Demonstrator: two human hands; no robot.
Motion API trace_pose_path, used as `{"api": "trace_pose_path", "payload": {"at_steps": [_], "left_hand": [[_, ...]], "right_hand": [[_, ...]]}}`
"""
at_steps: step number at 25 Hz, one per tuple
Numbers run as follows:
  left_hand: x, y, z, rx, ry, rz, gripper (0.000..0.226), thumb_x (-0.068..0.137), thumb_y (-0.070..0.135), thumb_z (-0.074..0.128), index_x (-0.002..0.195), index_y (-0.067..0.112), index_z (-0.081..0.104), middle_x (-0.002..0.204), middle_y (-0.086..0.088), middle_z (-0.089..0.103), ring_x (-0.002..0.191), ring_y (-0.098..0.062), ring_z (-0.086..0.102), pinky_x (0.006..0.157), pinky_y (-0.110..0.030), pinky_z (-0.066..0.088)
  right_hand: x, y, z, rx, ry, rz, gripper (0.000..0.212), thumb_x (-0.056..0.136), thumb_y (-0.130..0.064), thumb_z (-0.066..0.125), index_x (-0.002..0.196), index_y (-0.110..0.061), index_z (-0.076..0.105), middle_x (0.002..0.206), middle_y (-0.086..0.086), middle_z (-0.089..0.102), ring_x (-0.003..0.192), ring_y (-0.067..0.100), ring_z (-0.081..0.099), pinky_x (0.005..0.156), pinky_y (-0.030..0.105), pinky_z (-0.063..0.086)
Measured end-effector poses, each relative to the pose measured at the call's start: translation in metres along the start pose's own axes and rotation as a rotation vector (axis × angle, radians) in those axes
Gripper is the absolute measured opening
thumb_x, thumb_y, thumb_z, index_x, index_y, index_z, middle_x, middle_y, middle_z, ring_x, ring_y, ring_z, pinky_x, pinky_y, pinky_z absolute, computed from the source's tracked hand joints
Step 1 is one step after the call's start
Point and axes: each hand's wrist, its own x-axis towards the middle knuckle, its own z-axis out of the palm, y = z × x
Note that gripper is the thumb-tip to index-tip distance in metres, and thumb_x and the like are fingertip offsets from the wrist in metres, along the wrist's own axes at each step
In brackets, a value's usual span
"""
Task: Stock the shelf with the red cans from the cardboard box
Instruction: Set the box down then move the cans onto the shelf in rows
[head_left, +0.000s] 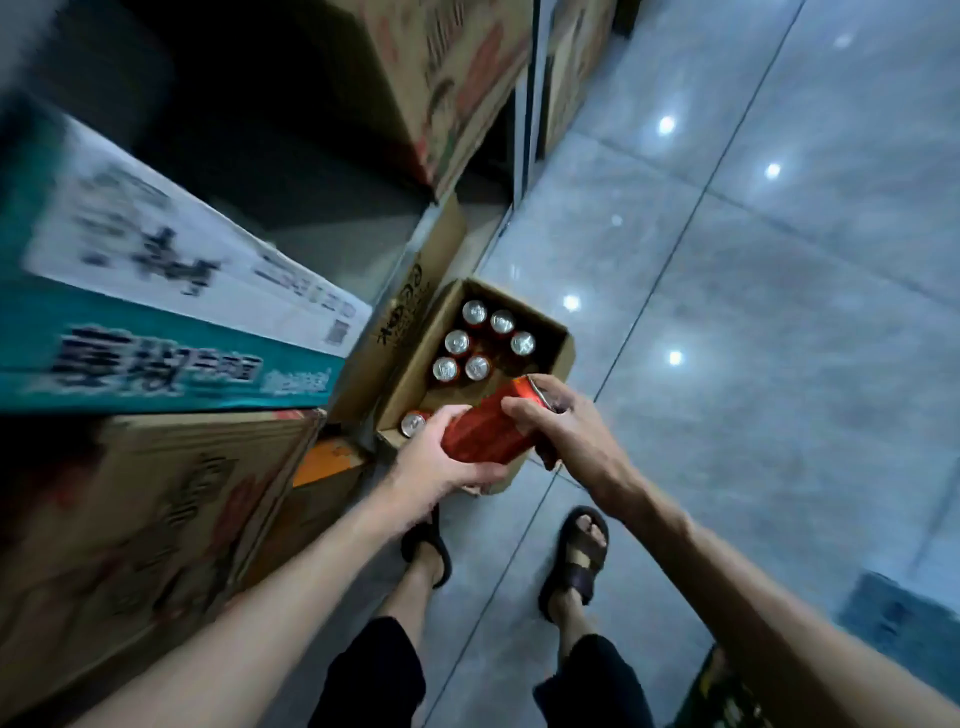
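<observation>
Can in hand: red can (485, 431) held tilted above the near corner of the cardboard box (563, 358), silver top toward the right.
Left grip: left grip (441, 460) clasps the can's lower end, fingers curled over it.
Right grip: right grip (563, 428) grasps the top end of the same can.
Box: open on the tiled floor (727, 364) beside the shelf (322, 218) — seven upright cans (460, 343) inside, silver tops up.
Shelf: blurred cartons (156, 291) stacked at left.
</observation>
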Motion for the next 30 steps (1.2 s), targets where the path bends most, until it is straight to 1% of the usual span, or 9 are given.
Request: {"api": "trace_pose_path", "payload": {"at_steps": [2,5,9,11,16,19,22,27,30], "left_hand": [[-0.068,0.064,-0.011,0.007,0.076,0.110,0.057,0.065,0.010,0.088,0.112,0.022,0.056,0.092,0.014,0.063,0.073,0.018,0.060,0.061,0.002,0.042],[-0.170,0.148,-0.038,0.001,0.142,0.214,0.054,0.069,0.018,0.086,0.113,0.025,0.054,0.098,0.012,0.064,0.083,0.009,0.060,0.070,0.000,0.043],[-0.287,0.208,-0.075,-0.388,0.053,0.203,0.044,0.084,0.029,0.072,0.123,0.014,0.059,0.123,-0.019,0.065,0.104,-0.024,0.065,0.100,-0.039,0.048],[-0.341,0.211,-0.093,-0.555,-0.039,0.212,0.050,0.083,0.034,0.068,0.127,0.012,0.059,0.128,-0.022,0.063,0.112,-0.030,0.062,0.106,-0.050,0.042],[-0.419,0.182,-0.133,-0.614,0.069,0.307,0.078,0.064,0.041,0.085,0.131,0.015,0.057,0.125,-0.015,0.067,0.118,-0.032,0.063,0.102,-0.048,0.049],[-0.440,0.159,-0.159,-0.401,0.437,0.388,0.072,0.062,0.047,0.085,0.127,0.031,0.058,0.116,0.005,0.071,0.112,-0.015,0.067,0.095,-0.039,0.053],[-0.441,0.134,-0.184,-0.255,0.685,0.399,0.079,0.055,0.048,0.086,0.125,0.029,0.056,0.111,0.011,0.069,0.102,0.001,0.064,0.086,-0.023,0.052],[-0.425,0.097,-0.214,-0.338,0.860,0.439,0.070,0.064,0.034,0.088,0.125,0.028,0.054,0.110,0.021,0.063,0.093,0.021,0.054,0.075,0.000,0.040],[-0.417,0.080,-0.229,-0.348,0.895,0.389,0.068,0.070,0.029,0.084,0.129,0.028,0.051,0.119,0.015,0.064,0.109,0.009,0.058,0.092,-0.010,0.044]], "right_hand": [[-0.048,-0.081,-0.006,-0.011,0.001,-0.066,0.020,0.079,-0.046,0.069,0.087,-0.028,0.069,0.059,-0.019,0.060,0.052,-0.004,0.052,0.048,0.008,0.037],[-0.120,-0.198,-0.008,-0.085,-0.067,-0.173,0.023,0.080,-0.055,0.065,0.073,-0.034,0.067,0.061,-0.018,0.061,0.056,-0.002,0.055,0.052,0.013,0.039],[-0.195,-0.320,0.002,-0.157,-0.306,-0.263,0.037,0.079,-0.045,0.067,0.112,-0.028,0.067,0.089,-0.012,0.071,0.075,0.002,0.067,0.063,0.013,0.047],[-0.230,-0.365,0.024,-0.192,-0.436,-0.291,0.048,0.080,-0.037,0.065,0.126,-0.026,0.061,0.102,-0.008,0.072,0.084,0.004,0.069,0.067,0.015,0.051],[-0.280,-0.417,0.105,-0.363,-0.685,-0.322,0.055,0.085,-0.037,0.061,0.137,-0.027,0.049,0.129,0.004,0.059,0.115,0.021,0.060,0.098,0.039,0.050],[-0.289,-0.430,0.157,-0.494,-0.742,-0.344,0.066,0.082,-0.047,0.069,0.140,-0.035,0.042,0.127,-0.002,0.056,0.108,0.014,0.062,0.087,0.029,0.053],[-0.279,-0.428,0.214,-0.762,-0.636,-0.479,0.079,0.075,-0.049,0.076,0.141,-0.030,0.037,0.118,-0.006,0.057,0.106,0.014,0.060,0.091,0.033,0.052],[-0.254,-0.418,0.291,-0.964,-0.545,-0.581,0.075,0.071,-0.042,0.081,0.133,-0.023,0.043,0.114,-0.001,0.060,0.093,0.013,0.060,0.078,0.027,0.053],[-0.238,-0.416,0.324,-1.165,-0.466,-0.690,0.076,0.065,-0.046,0.083,0.128,-0.022,0.047,0.109,0.000,0.064,0.093,0.020,0.064,0.082,0.035,0.055]]}}
